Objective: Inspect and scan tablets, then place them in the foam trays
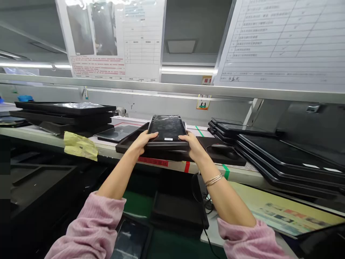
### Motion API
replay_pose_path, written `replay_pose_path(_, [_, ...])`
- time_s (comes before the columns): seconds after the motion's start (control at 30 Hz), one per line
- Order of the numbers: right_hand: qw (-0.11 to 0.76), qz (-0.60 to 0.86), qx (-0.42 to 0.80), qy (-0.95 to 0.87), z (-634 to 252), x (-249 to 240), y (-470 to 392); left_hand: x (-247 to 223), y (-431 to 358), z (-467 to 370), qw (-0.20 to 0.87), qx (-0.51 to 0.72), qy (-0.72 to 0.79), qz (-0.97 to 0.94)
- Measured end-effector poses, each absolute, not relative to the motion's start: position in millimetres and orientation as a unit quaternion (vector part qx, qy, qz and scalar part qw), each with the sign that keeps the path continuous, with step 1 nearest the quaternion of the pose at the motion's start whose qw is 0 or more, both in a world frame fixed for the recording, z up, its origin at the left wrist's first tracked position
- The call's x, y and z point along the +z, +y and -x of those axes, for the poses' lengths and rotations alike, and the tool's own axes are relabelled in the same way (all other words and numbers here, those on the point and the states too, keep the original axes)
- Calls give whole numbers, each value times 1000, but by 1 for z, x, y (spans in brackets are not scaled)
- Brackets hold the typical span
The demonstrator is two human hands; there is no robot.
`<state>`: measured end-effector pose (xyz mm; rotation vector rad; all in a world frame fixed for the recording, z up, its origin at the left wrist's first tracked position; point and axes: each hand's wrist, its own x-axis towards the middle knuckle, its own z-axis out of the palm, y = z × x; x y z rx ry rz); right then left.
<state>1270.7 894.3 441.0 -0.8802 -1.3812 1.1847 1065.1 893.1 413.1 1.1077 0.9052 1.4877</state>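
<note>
Both hands grip a stack of black tablets (167,128) by its near corners, thumbs on top. The top tablet has a glossy dark face and a small white label at its near edge. My left hand (142,141) is on the left side of the stack and my right hand (193,142) on the right. The fingers under the stack are hidden. Below and behind it lies a shallow black tray (126,146) on the bench. I cannot tell whether the stack touches the tray.
Stacked black trays (67,114) and a grey tablet (118,132) lie left. Rightward are a mouse (224,151) and stacked dark panels (285,154). A metal rail (188,86) with hanging sheets crosses above. Below are a screen (285,208) and loose cables (208,203).
</note>
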Motion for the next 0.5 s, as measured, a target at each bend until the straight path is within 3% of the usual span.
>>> replay_pose_path(0.13, [581, 263, 438, -634, -1276, 440, 872, 410, 867, -1074, 396, 685, 285, -541])
replay_pose_path(0.27, [598, 248, 372, -665, -1272, 442, 850, 412, 840, -1077, 301, 711, 245, -587])
replay_pose_path(0.5, [589, 279, 464, -600, -1255, 457, 845, 437, 834, -1063, 398, 687, 301, -529])
